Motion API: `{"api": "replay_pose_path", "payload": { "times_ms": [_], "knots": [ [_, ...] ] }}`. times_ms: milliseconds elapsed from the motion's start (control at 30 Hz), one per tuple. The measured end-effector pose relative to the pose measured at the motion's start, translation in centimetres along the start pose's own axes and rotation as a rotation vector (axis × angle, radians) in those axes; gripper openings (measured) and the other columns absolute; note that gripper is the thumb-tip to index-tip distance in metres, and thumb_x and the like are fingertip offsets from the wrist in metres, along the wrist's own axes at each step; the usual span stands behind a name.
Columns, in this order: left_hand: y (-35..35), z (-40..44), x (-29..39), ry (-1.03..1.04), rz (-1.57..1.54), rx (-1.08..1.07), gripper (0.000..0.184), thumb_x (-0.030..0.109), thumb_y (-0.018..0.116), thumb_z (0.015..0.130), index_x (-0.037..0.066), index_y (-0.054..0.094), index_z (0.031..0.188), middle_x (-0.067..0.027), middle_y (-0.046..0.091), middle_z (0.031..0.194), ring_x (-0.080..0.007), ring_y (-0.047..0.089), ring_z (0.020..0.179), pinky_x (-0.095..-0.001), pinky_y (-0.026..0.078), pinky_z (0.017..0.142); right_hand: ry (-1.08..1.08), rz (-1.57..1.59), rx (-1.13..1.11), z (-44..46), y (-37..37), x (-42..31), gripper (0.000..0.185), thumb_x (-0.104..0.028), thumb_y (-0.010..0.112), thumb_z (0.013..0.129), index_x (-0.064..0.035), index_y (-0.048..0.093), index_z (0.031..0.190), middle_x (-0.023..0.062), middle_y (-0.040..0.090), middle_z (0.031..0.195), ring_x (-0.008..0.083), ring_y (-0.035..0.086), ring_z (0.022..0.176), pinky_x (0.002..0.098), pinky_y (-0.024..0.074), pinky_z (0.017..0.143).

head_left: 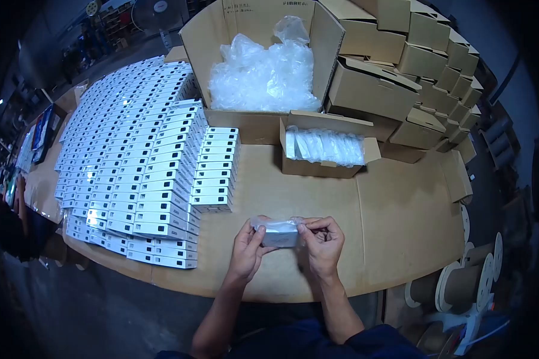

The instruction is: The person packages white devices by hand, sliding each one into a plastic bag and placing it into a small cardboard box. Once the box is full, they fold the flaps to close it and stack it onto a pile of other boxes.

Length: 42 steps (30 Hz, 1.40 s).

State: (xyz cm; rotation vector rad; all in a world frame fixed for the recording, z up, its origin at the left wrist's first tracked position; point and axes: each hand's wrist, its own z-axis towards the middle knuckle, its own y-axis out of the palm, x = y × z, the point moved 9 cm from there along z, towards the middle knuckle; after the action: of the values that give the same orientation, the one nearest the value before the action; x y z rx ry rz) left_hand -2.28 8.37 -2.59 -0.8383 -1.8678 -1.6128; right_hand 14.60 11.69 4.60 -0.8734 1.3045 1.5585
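Between my two hands, above the near edge of the table, is a small white box partly inside a clear plastic bag. My left hand grips its left end, thumb in front. On the right, my right hand pinches the bag at the box's right end. Behind them an open cardboard carton holds a row of bagged items. Left of my hands rise stacks of small white boxes with dark square marks.
A big open carton full of clear plastic bags stands at the back. Brown cardboard boxes are piled at the back right. Spools sit below the table's right edge. Another person's arm shows at far left.
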Motion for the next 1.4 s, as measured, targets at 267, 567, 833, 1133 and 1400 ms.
{"api": "replay_pose_path", "payload": {
  "times_ms": [267,567,833,1133,1400],
  "knots": [
    [-0.7,0.5,0.3,0.010,0.006,0.123,0.028,0.025,0.049,0.112,0.001,0.057,0.123,-0.0140,0.066,0.119,-0.0263,0.070,0.111,-0.0492,0.062,0.093,0.041,-0.240,-0.041,-0.1,0.0,0.3,0.016,0.008,0.065,0.095,0.0046,0.073,0.109,0.0134,0.074,0.108,0.0156,0.070,0.095,0.0263,0.0556,0.086],
    [-0.9,0.4,0.4,0.013,0.001,0.163,0.028,0.026,0.047,0.112,0.001,0.057,0.121,-0.0160,0.068,0.116,-0.0282,0.073,0.104,-0.0489,0.064,0.088,-0.261,-0.596,-0.325,0.1,3.1,-2.3,0.024,0.004,0.077,0.081,0.0001,0.078,0.105,0.0187,0.076,0.108,0.0297,0.075,0.102,0.0351,0.0594,0.088],
    [-0.9,0.0,0.8,-0.041,-0.042,0.172,0.029,0.025,0.040,0.113,0.001,0.051,0.124,-0.0157,0.062,0.120,-0.0269,0.070,0.108,-0.0460,0.063,0.090,-0.065,-0.654,-0.466,1.0,3.8,-1.2,0.027,-0.006,0.084,0.082,0.0017,0.075,0.106,0.0156,0.076,0.102,0.0270,0.074,0.092,0.0351,0.0579,0.082],
    [2.1,-0.6,3.4,0.053,0.411,-0.210,0.028,-0.006,0.057,0.101,-0.008,0.059,0.128,-0.0163,0.036,0.153,-0.0258,0.054,0.133,-0.0364,0.060,0.103,-0.022,-0.575,-0.501,1.3,2.6,-1.3,0.027,-0.005,0.082,0.082,0.0026,0.074,0.107,0.0169,0.073,0.117,0.0298,0.071,0.110,0.0390,0.0546,0.096],
    [2.3,0.3,3.6,0.020,0.521,-0.238,0.024,0.000,0.058,0.103,-0.009,0.061,0.125,-0.0168,0.038,0.155,-0.0234,0.057,0.129,-0.0319,0.062,0.097,-0.384,-1.016,-0.691,1.8,4.6,-5.7,0.035,-0.012,0.083,0.081,-0.0043,0.075,0.115,0.0124,0.067,0.130,0.0351,0.059,0.123,0.0430,0.0525,0.101]
  ]
}}
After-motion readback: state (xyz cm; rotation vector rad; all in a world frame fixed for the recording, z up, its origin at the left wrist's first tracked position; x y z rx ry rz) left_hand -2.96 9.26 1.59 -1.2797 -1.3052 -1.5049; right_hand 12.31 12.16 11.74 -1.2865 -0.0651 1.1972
